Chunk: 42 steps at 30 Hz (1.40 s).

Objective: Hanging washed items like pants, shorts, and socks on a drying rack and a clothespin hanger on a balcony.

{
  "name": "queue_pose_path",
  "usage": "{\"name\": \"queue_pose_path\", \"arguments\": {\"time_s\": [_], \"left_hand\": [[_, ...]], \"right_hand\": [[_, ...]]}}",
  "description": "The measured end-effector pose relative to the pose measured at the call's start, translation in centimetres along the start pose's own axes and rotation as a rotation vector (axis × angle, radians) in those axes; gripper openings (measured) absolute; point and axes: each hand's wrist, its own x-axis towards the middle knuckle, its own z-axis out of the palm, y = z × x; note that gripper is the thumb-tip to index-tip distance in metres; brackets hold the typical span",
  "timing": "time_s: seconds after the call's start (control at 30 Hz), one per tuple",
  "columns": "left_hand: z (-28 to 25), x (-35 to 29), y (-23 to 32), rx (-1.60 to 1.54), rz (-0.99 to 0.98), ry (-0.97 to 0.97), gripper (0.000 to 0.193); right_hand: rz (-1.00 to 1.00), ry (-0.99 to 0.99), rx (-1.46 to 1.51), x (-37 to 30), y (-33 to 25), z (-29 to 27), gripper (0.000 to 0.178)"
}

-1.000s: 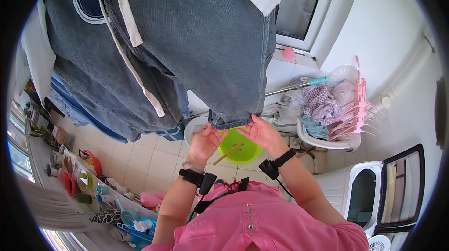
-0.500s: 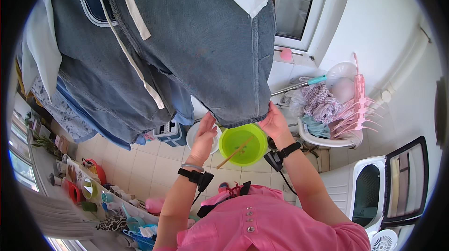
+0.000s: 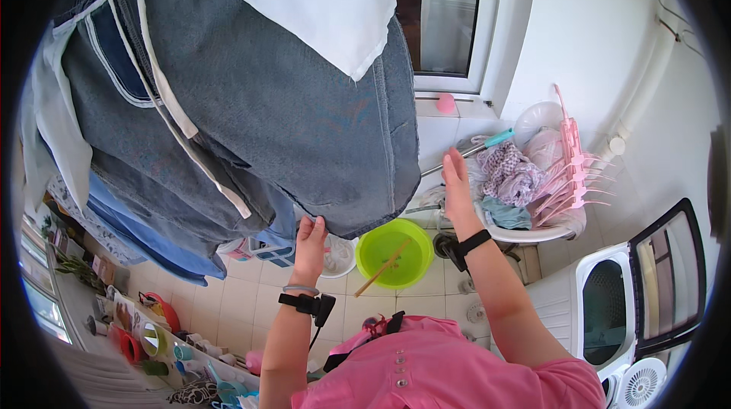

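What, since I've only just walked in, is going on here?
A person in a pink top is handling gray pants that hang in front of them. The left hand has its fingertips at a leg's lower edge, though how firmly is hard to tell. The right hand is open, apart from the pants. Below is a green basin with a stick across its rim; to the right are heaped laundry and a washer with its lid open.
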Motion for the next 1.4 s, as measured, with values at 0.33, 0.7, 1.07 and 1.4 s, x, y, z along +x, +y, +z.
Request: {"name": "queue_pose_path", "arguments": {"time_s": [0.33,0.7,1.07,1.4], "left_hand": [[-0.5,-0.8,0.9,0.164,-0.091,0.12,0.022],[-0.2,-1.5,2.3,-0.021,0.118,0.4,0.021],[-2.4,-1.2,-0.8,0.438,0.265,0.481,0.03],[-13.6,-13.2,0.3,0.476,0.22,0.731,0.02]], "right_hand": [[0.104,-0.705,-0.451,3.4,-6.4,7.7,0.077],[0.097,-0.575,-0.405,3.7,-4.9,4.3,0.061],[-0.205,-0.148,-0.344,3.3,0.3,3.4,0.019],[0.634,-1.089,-1.084,-5.0,11.5,-0.7,0.049]]}}
